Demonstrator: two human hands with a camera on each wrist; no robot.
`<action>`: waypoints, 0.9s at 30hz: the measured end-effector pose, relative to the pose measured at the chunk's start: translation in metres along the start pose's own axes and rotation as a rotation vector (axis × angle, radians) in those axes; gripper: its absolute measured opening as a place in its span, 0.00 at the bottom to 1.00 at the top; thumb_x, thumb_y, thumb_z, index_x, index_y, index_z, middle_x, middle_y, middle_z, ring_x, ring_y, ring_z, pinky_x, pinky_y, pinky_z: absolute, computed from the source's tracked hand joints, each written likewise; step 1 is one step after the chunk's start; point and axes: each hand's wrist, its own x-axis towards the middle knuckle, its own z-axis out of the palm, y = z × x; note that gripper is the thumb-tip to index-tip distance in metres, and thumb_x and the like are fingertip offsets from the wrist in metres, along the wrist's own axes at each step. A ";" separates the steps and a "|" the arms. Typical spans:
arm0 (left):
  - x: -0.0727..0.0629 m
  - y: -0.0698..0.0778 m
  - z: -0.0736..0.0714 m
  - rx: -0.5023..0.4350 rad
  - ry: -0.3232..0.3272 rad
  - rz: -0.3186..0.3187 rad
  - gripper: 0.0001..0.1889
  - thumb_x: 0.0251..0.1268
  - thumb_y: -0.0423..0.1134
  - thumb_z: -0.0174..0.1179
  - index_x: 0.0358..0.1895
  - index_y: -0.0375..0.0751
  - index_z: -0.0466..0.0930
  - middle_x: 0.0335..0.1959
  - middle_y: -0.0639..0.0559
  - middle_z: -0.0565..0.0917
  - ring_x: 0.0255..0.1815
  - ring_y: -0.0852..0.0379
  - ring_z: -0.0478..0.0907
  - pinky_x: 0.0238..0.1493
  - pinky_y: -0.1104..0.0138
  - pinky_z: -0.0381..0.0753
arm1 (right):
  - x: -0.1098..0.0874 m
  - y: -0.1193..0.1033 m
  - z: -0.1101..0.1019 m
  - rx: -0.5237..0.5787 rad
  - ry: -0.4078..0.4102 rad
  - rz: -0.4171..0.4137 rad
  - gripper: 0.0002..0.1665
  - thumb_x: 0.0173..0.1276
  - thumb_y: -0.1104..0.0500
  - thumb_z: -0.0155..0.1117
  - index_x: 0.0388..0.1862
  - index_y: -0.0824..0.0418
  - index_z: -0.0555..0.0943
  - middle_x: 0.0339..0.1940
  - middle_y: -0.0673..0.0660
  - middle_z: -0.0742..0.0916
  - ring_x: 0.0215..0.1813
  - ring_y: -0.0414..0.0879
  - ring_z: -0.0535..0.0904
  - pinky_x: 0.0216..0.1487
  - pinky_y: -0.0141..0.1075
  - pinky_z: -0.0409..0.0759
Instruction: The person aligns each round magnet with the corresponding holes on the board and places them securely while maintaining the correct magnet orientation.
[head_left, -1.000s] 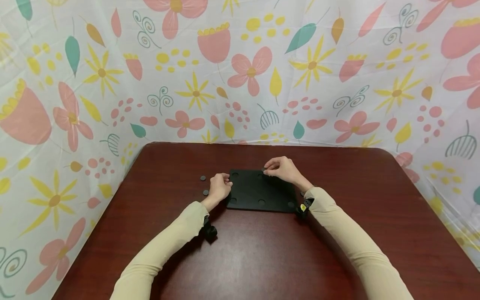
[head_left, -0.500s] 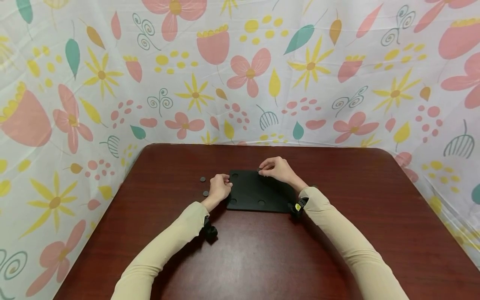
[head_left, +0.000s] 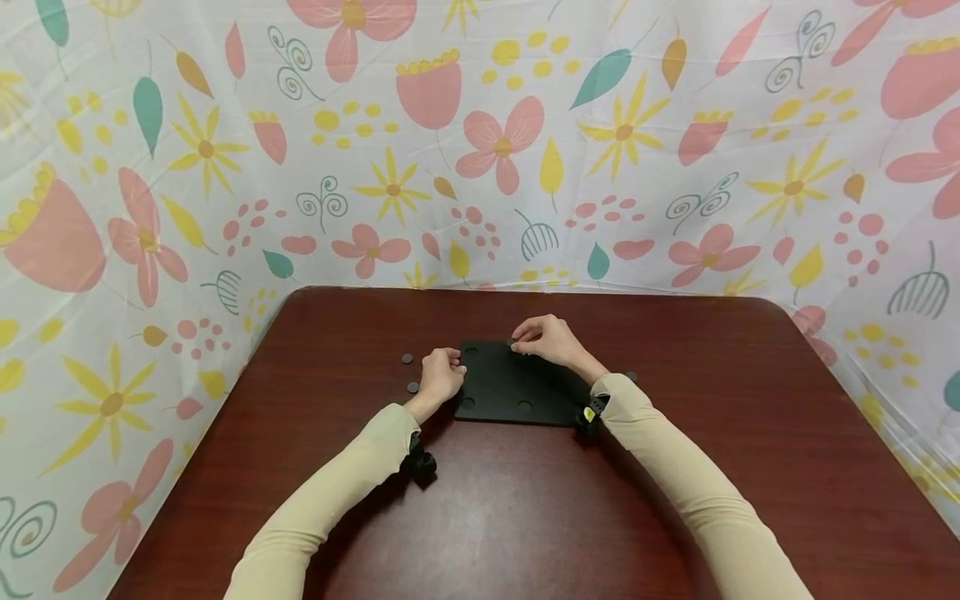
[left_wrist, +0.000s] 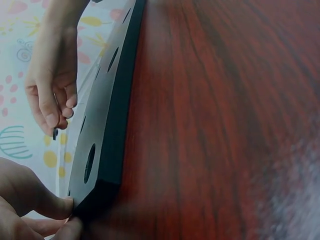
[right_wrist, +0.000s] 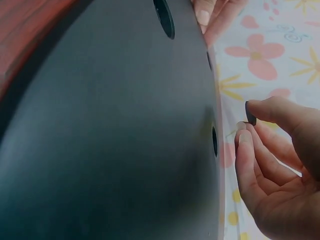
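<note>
A flat black board [head_left: 491, 382] with round recesses lies on the table. My left hand [head_left: 441, 373] grips its left edge; in the left wrist view, thumb and fingers [left_wrist: 61, 207] pinch it near a corner. Above the far edge of the board, my right hand [head_left: 551, 342] pinches a small dark disc [right_wrist: 251, 113] between thumb and fingertips. The disc stands on edge, apart from the board, close to a far recess [right_wrist: 215, 141]. Two round recesses show along the near side and one at the far left; the right part of the board is hidden by my right hand and wrist.
Two loose grey discs, one farther back [head_left: 407, 358] and one nearer [head_left: 412, 387], lie left of my left hand. Another dark disc [head_left: 631, 377] shows partly behind the right sleeve. A flowered cloth [head_left: 480, 167] hangs behind the reddish-brown table [head_left: 480, 500].
My right hand has moved a little to the left along the board's far side, with the disc still pinched. The left hand and the board have stayed in place.
</note>
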 end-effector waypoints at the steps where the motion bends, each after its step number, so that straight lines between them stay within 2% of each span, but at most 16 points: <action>1: 0.000 0.000 0.000 0.001 0.000 0.001 0.20 0.64 0.26 0.59 0.60 0.30 0.76 0.48 0.38 0.81 0.50 0.44 0.80 0.50 0.55 0.81 | 0.001 -0.001 0.001 -0.002 -0.002 -0.004 0.12 0.64 0.57 0.69 0.43 0.61 0.85 0.36 0.58 0.89 0.35 0.49 0.85 0.36 0.37 0.81; 16: -0.001 0.000 -0.001 0.012 -0.004 0.019 0.19 0.65 0.26 0.58 0.59 0.30 0.76 0.48 0.37 0.81 0.50 0.44 0.79 0.51 0.55 0.81 | 0.009 -0.008 0.011 -0.016 -0.025 -0.006 0.11 0.63 0.57 0.70 0.43 0.59 0.85 0.38 0.58 0.89 0.35 0.48 0.85 0.35 0.37 0.82; 27: 0.000 0.000 0.000 0.009 -0.002 0.008 0.19 0.66 0.27 0.57 0.59 0.31 0.76 0.49 0.38 0.81 0.50 0.44 0.80 0.52 0.55 0.81 | 0.014 -0.011 0.015 -0.026 -0.035 0.017 0.12 0.63 0.57 0.70 0.44 0.60 0.85 0.39 0.58 0.89 0.35 0.48 0.85 0.34 0.36 0.82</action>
